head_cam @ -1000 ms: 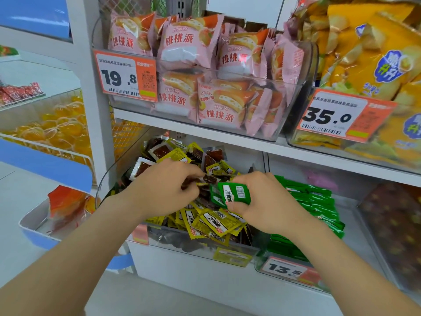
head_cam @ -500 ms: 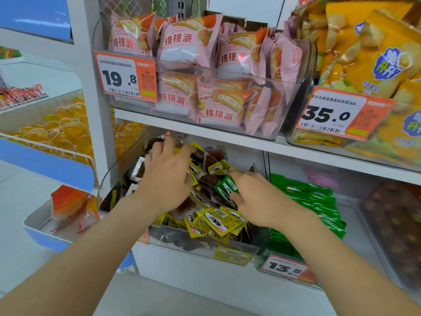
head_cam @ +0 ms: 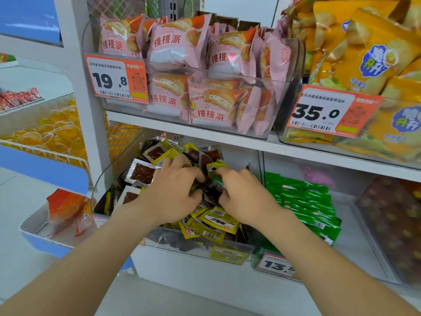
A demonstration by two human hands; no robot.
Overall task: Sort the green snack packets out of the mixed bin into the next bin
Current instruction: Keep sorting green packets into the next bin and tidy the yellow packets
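Note:
The mixed bin [head_cam: 182,248] is a clear tub on the lower shelf, heaped with yellow packets [head_cam: 214,224] and brown packets [head_cam: 143,173]. Both hands are down in its pile. My left hand [head_cam: 173,192] lies palm down with spread fingers pressing into the brown packets. My right hand [head_cam: 247,198] is beside it, its fingers curled over green snack packets [head_cam: 217,179], of which only a sliver shows under the index finger. The neighbouring bin [head_cam: 259,258] on the right holds a stack of matching green packets [head_cam: 305,201].
A shelf board [head_cam: 227,140] hangs low over both bins, carrying a tub of pink cake packs [head_cam: 205,87] and yellow chip bags [head_cam: 364,65]. A bin of dark packets [head_cam: 391,224] stands at the far right. A blue-edged tray [head_cam: 41,233] juts out at lower left.
My right hand carried the green packets back and down into the pile, so they are now mostly hidden. My left hand slid right, toward the right hand, and its fingers dug in.

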